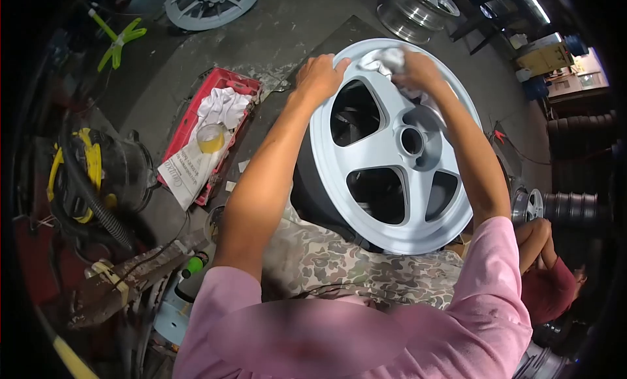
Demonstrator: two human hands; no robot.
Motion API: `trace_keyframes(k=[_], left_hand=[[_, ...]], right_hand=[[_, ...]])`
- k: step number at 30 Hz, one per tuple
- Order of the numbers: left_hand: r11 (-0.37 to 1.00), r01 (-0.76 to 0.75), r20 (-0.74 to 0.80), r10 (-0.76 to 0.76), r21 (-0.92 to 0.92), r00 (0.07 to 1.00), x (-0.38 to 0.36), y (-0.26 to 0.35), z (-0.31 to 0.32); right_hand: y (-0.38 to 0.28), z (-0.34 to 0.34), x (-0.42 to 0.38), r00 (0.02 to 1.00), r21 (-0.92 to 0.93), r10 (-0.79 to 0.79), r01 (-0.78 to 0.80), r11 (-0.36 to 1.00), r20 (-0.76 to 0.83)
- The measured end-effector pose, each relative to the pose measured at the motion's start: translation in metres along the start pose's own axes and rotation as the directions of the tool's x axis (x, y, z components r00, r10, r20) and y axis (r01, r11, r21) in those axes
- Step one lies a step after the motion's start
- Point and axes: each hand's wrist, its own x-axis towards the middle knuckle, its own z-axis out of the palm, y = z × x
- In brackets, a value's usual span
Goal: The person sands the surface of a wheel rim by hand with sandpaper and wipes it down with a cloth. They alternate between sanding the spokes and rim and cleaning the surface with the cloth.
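A pale grey-blue wheel rim (390, 158) with broad spokes stands tilted in front of me. My left hand (319, 80) grips its upper left edge, thumb on the front face and the other fingers curled at the outer side. At the top of the rim, my right hand (418, 73), slightly smeared by motion, presses a crumpled white cloth (384, 60) against the face near the lip. Part of the cloth hangs below the hand, and my forearm covers the rim's right side.
A red tray (189, 121) on the left holds a white rag (224, 107), a newspaper sheet (189, 173) and a cup of yellowish liquid (211, 138). Beyond stand another wheel (210, 5) and a shiny rim (413, 16). A black-and-yellow machine (98, 173) is far left; another person (548, 287) sits right.
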Motion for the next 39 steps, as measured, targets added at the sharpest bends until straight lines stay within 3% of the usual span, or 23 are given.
trace_keyframes(k=[2,5,6,7,10,12,14,15,16,17,18,19,22,24,25,26,28,30,32,35,37,38,39], left_hand=[[1.0,0.007,0.018,-0.007,0.005,1.0,0.0,0.003,0.001],[1.0,-0.014,-0.024,0.014,0.002,1.0,0.006,-0.004,0.004],[1.0,-0.003,-0.027,0.003,0.001,1.0,0.006,-0.004,0.007],[1.0,0.011,-0.031,-0.011,-0.003,0.999,0.006,-0.005,0.008],[1.0,0.026,0.005,-0.025,-0.017,1.0,0.005,-0.002,0.006],[0.999,0.015,0.002,-0.015,-0.032,1.0,0.008,-0.004,0.008],[0.999,0.009,-0.009,-0.01,-0.051,1.0,0.01,-0.004,0.007],[0.998,-0.001,-0.011,0.0,-0.066,1.0,0.01,-0.005,0.006],[0.997,-0.006,-0.011,0.006,-0.082,1.0,0.008,-0.007,0.006],[0.996,0.003,-0.011,-0.004,-0.085,1.0,0.007,-0.008,0.006],[0.994,0.009,0.012,-0.008,-0.108,1.0,0.008,-0.007,0.004],[0.991,0.01,0.037,-0.005,-0.131,0.999,0.01,-0.004,0.003],[0.985,-0.004,-0.007,0.003,-0.17,1.0,0.008,-0.003,0.004],[0.991,-0.01,-0.005,0.01,-0.133,1.0,0.014,-0.01,0.01],[0.991,-0.016,-0.008,0.015,-0.136,1.0,0.014,-0.01,0.01],[0.989,-0.024,-0.016,0.022,-0.144,1.0,0.015,-0.009,0.009],[0.982,-0.057,-0.062,0.047,-0.178,0.997,0.015,-0.01,0.014],[0.982,-0.074,-0.085,0.06,-0.172,0.995,0.013,-0.012,0.009],[0.983,-0.066,-0.085,0.053,-0.172,0.995,0.013,-0.016,0.011],[0.987,-0.066,-0.097,0.052,-0.145,0.994,0.013,-0.013,0.011],[0.988,-0.078,-0.102,0.065,-0.131,0.993,0.016,-0.017,0.012],[0.989,-0.093,-0.103,0.08,-0.118,0.991,0.016,-0.018,0.014],[0.991,-0.082,-0.1,0.072,-0.108,0.992,0.016,-0.016,0.013]], right_hand=[[0.0,0.015,0.009,0.995,-0.105,-0.073,0.08,0.991,0.066],[0.042,0.024,-0.003,0.984,-0.211,-0.017,-0.021,0.977,-0.176],[0.05,0.008,-0.014,0.987,-0.275,0.153,-0.136,0.952,0.042],[0.068,0.013,-0.018,0.94,-0.24,0.339,-0.32,0.917,0.045],[0.083,0.001,-0.008,0.921,-0.272,0.339,-0.282,0.92,0.192],[0.058,-0.013,0.008,0.846,0.1,0.296,-0.375,0.922,0.443],[-0.023,-0.036,-0.001,0.781,0.381,0.362,-0.582,0.718,0.51],[-0.047,-0.006,-0.015,0.956,0.337,0.266,-0.294,0.895,0.128],[-0.064,0.026,-0.035,0.968,0.161,0.055,-0.016,0.987,-0.245],[-0.083,0.021,-0.062,0.97,0.161,0.049,-0.01,0.987,-0.238],[-0.102,0.007,-0.093,0.956,0.041,-0.284,0.287,0.957,-0.067],[-0.11,-0.006,-0.108,0.817,-0.022,-0.561,0.568,0.823,0.132],[-0.029,0.008,-0.061,0.892,0.031,-0.377,0.397,0.917,-0.251],[-0.04,-0.034,-0.039,0.968,0.227,0.175,-0.133,0.965,-0.179],[-0.031,-0.013,-0.028,0.935,0.263,0.209,-0.132,0.956,-0.288],[-0.032,0.015,-0.018,0.926,0.207,0.091,-0.014,0.978,-0.367],[-0.106,-0.003,-0.048,0.997,0.047,-0.038,0.042,0.998,-0.07],[-0.138,-0.012,-0.066,0.959,0.409,-0.261,0.196,0.891,0.111],[-0.147,-0.059,-0.086,0.797,0.54,-0.448,0.187,0.821,0.405],[-0.089,-0.043,-0.083,0.726,0.451,-0.536,0.341,0.825,0.432],[-0.062,-0.054,-0.051,0.818,0.089,-0.283,0.276,0.957,0.5],[-0.075,-0.067,-0.047,0.889,-0.044,-0.205,0.244,0.969,0.41],[-0.069,-0.045,-0.042,0.935,0.003,-0.348,0.348,0.937,0.073]])
